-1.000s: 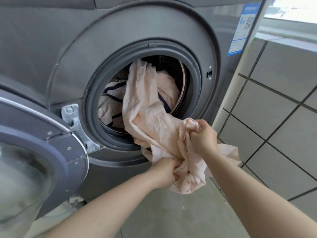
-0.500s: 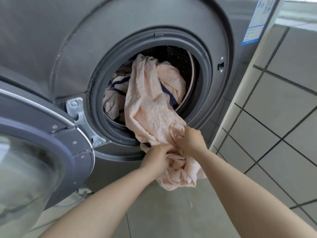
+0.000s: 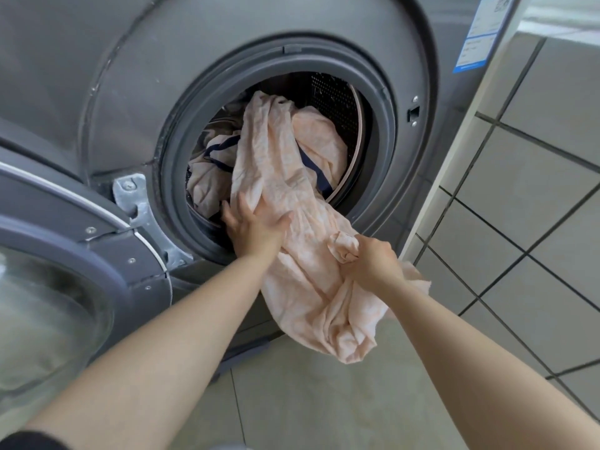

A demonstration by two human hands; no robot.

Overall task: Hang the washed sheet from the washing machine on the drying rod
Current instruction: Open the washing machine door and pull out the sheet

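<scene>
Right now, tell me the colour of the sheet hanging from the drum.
The sheet is pale peach with faint whitish mottling; head view.

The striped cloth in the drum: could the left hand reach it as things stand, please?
Probably yes: the left hand is at the open drum mouth, and the striped cloth lies uncovered just beyond it.

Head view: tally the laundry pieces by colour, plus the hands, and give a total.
Peach sheet: 1
White cloth with navy trim: 1
Hands: 2, left hand and right hand
Total: 4
</scene>
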